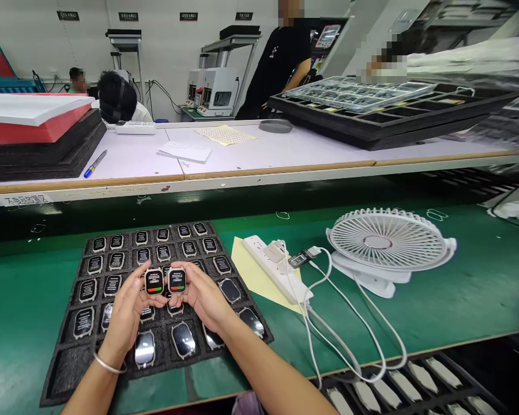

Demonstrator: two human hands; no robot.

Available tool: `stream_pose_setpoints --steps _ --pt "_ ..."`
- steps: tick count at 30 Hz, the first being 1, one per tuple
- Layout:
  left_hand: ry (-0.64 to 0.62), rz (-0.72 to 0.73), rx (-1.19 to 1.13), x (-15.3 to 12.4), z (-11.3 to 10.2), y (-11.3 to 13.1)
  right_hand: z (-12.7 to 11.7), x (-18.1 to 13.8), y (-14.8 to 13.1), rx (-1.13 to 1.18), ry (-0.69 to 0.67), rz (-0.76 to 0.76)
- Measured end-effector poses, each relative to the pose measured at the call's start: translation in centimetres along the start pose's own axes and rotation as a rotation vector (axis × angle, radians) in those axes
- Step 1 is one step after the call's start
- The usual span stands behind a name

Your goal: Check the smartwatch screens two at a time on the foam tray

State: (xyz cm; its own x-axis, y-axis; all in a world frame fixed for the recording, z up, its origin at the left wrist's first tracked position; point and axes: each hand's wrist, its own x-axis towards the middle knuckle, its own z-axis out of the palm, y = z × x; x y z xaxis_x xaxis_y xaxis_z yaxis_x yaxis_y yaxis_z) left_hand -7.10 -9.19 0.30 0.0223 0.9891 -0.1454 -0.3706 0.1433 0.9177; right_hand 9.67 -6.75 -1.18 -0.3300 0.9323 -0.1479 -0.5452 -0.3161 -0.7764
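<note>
Both hands are hanging over the black foam tray [69, 369] here, each one holding up a watch body. The left hand [127, 314] is pinching the left watch [154, 282], its grip closed on the edges of the case. The right hand [203, 297] is doing the same with the right watch [177, 280], grip closed on it too. The two watches are sitting side by side just above the middle of the tray, nearly touching. Their screens are facing up and showing lines of text with a red and green bar under them.

The tray is lying flat on the green tabletop [458, 288] and most of its pockets are holding more watch bodies. The far rows are showing lit text, while the near ones are looking dark and glossy. A thin bracelet [108, 364] is sitting on the left wrist.

Off to the right, a white power strip [277, 268] is lying on a yellow sheet [251, 276], with white cables [350, 346] trailing toward the near edge. A white fan [387, 242] is tilting back just beyond them. Other people are working way in the back.
</note>
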Motion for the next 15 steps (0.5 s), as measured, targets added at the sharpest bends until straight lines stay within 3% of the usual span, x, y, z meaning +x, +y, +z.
stream_pose_setpoints --steps 15 --pt "-0.025 0.044 0.135 0.29 0.09 -0.37 -0.39 -0.12 -0.03 -0.065 -0.007 -0.012"
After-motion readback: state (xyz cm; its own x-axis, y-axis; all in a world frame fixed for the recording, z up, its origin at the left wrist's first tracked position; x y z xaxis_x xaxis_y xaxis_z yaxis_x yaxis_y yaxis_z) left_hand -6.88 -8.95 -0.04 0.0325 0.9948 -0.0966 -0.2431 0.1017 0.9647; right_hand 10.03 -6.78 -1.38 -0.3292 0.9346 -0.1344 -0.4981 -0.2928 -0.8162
